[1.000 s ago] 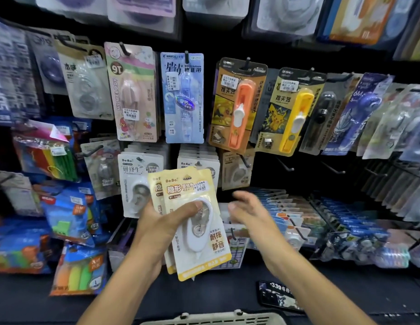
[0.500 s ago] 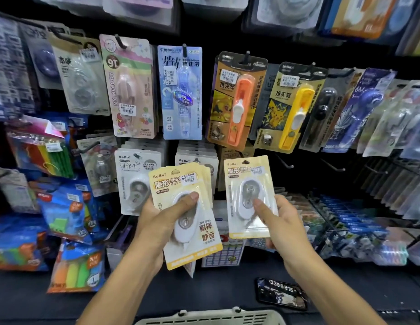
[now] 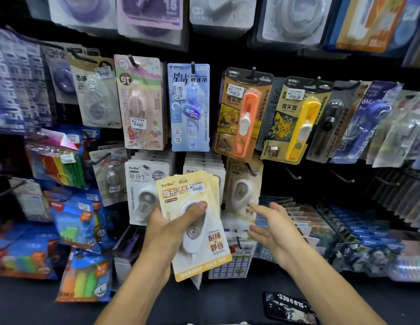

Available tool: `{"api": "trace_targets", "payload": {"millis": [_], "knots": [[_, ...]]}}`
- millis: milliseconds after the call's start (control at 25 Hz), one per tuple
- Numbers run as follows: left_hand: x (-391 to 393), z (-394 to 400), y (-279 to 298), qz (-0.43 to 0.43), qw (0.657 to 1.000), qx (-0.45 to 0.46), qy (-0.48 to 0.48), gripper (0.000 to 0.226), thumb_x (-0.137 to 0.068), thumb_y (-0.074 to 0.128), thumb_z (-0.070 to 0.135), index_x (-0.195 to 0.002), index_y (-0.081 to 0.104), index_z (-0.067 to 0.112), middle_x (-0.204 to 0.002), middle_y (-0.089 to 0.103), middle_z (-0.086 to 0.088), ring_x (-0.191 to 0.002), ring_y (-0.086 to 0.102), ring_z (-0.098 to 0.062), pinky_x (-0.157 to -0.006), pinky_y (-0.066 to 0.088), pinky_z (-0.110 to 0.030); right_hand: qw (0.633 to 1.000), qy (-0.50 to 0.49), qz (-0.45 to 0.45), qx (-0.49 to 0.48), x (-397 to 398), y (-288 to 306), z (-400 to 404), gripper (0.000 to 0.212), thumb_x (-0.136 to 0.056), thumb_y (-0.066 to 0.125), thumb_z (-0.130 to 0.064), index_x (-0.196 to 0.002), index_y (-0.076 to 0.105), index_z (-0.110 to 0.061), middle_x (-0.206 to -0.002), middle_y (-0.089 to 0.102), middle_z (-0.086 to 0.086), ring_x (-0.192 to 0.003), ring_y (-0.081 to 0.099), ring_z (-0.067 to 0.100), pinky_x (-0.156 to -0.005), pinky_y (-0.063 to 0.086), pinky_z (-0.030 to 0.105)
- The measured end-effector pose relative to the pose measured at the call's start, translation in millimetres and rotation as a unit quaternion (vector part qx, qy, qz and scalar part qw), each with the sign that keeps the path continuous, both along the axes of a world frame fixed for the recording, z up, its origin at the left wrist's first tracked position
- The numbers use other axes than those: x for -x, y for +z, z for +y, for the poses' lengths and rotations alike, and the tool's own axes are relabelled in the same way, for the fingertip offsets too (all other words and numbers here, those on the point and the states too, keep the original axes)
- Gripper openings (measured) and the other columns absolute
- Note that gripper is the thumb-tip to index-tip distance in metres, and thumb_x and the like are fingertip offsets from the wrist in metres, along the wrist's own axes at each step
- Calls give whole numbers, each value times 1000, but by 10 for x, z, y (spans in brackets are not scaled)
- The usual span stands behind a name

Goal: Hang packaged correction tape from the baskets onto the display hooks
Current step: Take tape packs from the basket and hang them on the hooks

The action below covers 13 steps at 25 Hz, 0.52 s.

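Note:
My left hand (image 3: 166,233) grips a small stack of yellow correction tape packs (image 3: 194,221), thumb pressed on the front pack's white blister. My right hand (image 3: 272,228) is open and holds nothing, fingers spread, its fingertips just below a beige correction tape pack (image 3: 241,188) that hangs on a display hook (image 3: 250,170). Left of the stack, white correction tape packs (image 3: 143,188) hang in rows. More white packs (image 3: 202,165) show behind the stack.
Bare display hooks (image 3: 292,174) stick out to the right of the beige pack. Packaged clip dispensers (image 3: 246,113) and other tapes hang above. Highlighter packs (image 3: 84,280) fill the left. A phone (image 3: 289,308) lies on the dark shelf by my right forearm.
Half a second ago my right hand held one yellow pack up toward the hooks. Now that hand is empty and open, drawn slightly back. My left hand has kept its stack.

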<state>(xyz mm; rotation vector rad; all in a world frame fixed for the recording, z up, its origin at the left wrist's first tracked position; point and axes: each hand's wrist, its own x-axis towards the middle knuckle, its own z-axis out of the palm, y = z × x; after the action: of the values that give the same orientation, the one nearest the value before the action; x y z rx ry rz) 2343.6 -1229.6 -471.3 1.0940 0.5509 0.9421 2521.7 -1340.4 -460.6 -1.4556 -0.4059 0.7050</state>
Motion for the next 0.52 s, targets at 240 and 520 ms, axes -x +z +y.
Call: {"api": "trace_targets", "payload": {"millis": [240,520], "knots": [[-57,-15,-10,27,999,-37,0,71,-53,92,38,-117,68,18,-102,80,-3,-90,78,-24,-76,63,-44,970,161,-180,-25,593,-224,-47,39,-70,84,-47,-104,66,-37,-98,74,-2,-85,74,16,-69,59,27],[14,52,-76,-2,983,-4,-183,67,-64,88,23,-127,66,22,-121,74,-11,-109,72,-33,-88,61,-46,985,98,-135,-45,447,-138,-148,6,-97,64,-15,-97,69,-10,-80,75,12,-59,68,20,-46,55,30]]}}
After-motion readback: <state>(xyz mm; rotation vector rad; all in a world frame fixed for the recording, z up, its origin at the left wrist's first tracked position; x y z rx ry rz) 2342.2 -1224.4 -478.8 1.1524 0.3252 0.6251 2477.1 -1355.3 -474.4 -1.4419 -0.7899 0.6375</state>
